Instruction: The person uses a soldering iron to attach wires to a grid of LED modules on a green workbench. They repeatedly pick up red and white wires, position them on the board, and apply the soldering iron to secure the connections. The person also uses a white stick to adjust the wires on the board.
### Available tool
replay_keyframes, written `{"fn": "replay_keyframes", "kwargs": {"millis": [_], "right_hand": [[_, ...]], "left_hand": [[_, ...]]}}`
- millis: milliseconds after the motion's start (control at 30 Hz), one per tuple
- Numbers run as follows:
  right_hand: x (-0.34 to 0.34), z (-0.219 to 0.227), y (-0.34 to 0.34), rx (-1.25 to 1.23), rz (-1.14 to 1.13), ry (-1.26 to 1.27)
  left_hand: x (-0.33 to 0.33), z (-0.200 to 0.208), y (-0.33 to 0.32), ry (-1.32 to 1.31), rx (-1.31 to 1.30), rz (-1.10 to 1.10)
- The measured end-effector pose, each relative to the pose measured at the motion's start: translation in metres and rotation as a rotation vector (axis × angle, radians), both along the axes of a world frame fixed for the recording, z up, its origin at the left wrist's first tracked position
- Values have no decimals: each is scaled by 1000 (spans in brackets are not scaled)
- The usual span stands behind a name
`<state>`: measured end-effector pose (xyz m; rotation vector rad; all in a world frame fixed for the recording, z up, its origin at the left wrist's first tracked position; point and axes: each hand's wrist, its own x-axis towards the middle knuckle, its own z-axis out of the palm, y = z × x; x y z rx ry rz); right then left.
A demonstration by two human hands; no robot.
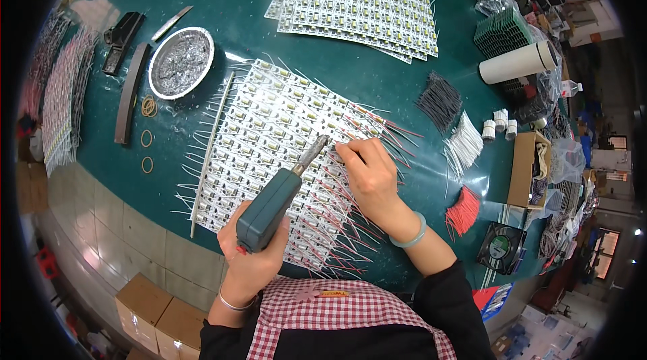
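Steadying a dark green, plastic-bodied soldering gun (269, 212) seems to be the left hand's job; that left hand (253, 252) is wrapped firmly round the body, with its grey metal tip (317, 150) slanting up and away to the right; the right hand (372, 174) is curled, thumb and forefinger drawn close together just beside the tip, though I cannot tell whether they pinch a wire. The broad sheet of white circuit boards with small yellow parts (249, 124) lies beneath both hands, reaching beyond them to the far side; thin red and white wires (364, 225) stick out below the right hand. Working well here would probably mean lightly bracing the right hand, bringing the tip to one pad only, and keeping the fingertips off the hot metal; lifting the tip straight away should spare neighbouring joints, and loose wires are best kept clear of it.

Whether the tip touches a board or hovers is hard to make out; the left hand hides part of the gun's underside; the right palm is turned from view; beyond the right hand, the clutter at the far right is bent and too small to sort out.
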<state>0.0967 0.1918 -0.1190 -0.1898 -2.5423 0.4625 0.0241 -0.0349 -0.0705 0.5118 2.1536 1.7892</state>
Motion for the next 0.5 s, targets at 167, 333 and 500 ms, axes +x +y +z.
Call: {"fn": "replay_keyframes", "kwargs": {"millis": [167,333,500], "right_hand": [[-1,4,0,62,9,-12],[-1,4,0,86,17,-17],[-2,3,-2,75,10,-35]], "left_hand": [[0,0,1,18,-1,-8],[0,0,1,-15,-13,-23],[1,3,2,-12,-33,-17]]}}
